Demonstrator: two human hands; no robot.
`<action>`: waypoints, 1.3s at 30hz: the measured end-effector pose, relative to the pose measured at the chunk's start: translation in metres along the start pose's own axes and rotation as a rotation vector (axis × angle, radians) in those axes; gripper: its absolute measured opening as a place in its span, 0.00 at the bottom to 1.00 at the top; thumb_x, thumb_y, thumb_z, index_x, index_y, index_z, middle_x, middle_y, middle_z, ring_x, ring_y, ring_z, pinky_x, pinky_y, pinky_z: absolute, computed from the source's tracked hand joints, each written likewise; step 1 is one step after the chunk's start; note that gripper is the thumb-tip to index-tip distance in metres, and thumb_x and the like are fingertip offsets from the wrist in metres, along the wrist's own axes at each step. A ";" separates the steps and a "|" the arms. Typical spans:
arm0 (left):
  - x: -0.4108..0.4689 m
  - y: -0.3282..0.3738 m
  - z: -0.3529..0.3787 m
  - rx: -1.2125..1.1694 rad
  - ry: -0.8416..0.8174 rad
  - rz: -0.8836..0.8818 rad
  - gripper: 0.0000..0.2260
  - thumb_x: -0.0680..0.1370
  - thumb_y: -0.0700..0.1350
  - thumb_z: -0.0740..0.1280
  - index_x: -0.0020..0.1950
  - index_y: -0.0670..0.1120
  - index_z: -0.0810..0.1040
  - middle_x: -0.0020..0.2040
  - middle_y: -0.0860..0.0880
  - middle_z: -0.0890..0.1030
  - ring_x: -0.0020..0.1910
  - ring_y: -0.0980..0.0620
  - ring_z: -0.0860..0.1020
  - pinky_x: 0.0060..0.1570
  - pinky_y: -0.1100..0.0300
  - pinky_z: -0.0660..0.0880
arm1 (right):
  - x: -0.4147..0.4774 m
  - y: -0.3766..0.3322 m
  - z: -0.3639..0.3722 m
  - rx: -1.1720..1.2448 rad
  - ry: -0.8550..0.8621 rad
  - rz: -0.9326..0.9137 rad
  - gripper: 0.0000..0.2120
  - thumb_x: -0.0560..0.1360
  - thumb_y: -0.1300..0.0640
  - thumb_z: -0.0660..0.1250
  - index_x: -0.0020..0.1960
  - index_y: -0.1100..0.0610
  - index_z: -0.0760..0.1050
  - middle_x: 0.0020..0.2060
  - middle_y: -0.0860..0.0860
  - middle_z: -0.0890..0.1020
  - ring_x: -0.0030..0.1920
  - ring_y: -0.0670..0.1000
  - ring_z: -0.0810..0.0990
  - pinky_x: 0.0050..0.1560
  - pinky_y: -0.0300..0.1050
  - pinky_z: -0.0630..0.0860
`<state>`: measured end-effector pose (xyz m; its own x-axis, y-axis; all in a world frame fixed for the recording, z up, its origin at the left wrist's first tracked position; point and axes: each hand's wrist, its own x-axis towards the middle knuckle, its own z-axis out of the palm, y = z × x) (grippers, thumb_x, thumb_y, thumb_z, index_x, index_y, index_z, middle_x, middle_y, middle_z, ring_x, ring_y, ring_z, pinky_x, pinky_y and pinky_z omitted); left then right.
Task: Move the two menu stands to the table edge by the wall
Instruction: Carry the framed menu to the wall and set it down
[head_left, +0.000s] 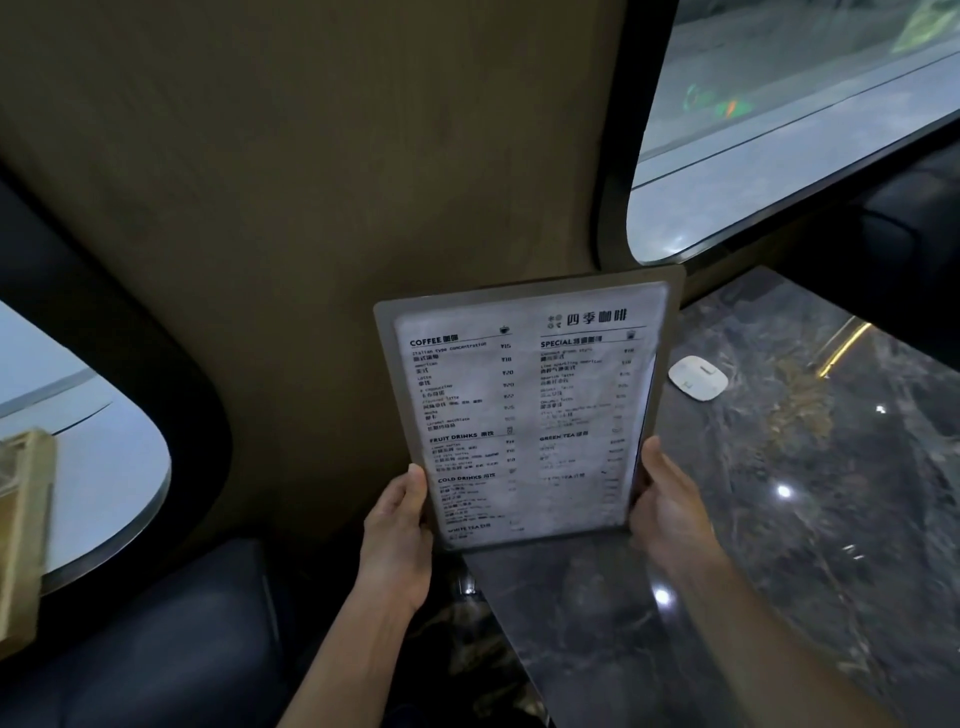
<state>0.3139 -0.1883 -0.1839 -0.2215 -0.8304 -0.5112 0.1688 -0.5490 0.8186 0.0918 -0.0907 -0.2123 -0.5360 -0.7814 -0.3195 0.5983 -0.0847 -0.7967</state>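
- Both hands gripping one menu stand (524, 410): left hand (397, 525) and right hand (670, 512) on its lower edges.
- Held upright at centre frame, over the table (779, 493) edge by the wall (311, 208).
- Could tip or slip on that glossy top if set down crooked.

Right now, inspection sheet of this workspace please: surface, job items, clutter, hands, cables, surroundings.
Surface: dark marble table, glossy, with light glints.
Job's things: one menu stand held upright, printed side facing the camera, close to the wall; whether its base touches the table cannot be told. A second stand cannot be made out.
Clutter: small white device lying on the table beyond the menu, apart from it.
Grippers: left hand grips the menu's left edge; right hand grips its right edge.
Cables: nothing seen.
Surroundings: tan wall panel, window at upper right, dark seat at lower left, pale neighbouring table at left.
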 end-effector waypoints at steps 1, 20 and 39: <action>0.000 0.000 -0.001 0.037 0.007 0.011 0.12 0.77 0.50 0.61 0.40 0.48 0.81 0.41 0.52 0.86 0.46 0.53 0.81 0.47 0.54 0.73 | -0.001 -0.002 -0.001 -0.044 0.014 0.002 0.21 0.69 0.45 0.63 0.52 0.61 0.79 0.49 0.55 0.85 0.51 0.55 0.82 0.46 0.52 0.82; 0.010 -0.035 -0.028 1.087 -0.040 0.367 0.14 0.76 0.43 0.65 0.58 0.52 0.65 0.53 0.48 0.80 0.49 0.52 0.79 0.43 0.59 0.76 | -0.009 -0.007 -0.031 -1.512 -0.149 -0.034 0.13 0.78 0.60 0.58 0.60 0.64 0.67 0.60 0.62 0.77 0.60 0.61 0.75 0.61 0.58 0.71; 0.028 -0.037 -0.015 1.233 0.075 0.417 0.16 0.76 0.50 0.64 0.61 0.49 0.67 0.53 0.46 0.82 0.48 0.47 0.80 0.36 0.57 0.74 | 0.042 -0.019 0.003 -1.723 -0.061 -0.033 0.04 0.75 0.66 0.55 0.46 0.60 0.60 0.48 0.68 0.77 0.48 0.66 0.77 0.40 0.51 0.67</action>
<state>0.3158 -0.1927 -0.2331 -0.3061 -0.9413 -0.1422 -0.7849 0.1650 0.5973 0.0601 -0.1235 -0.2091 -0.4883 -0.8168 -0.3072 -0.7100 0.5765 -0.4044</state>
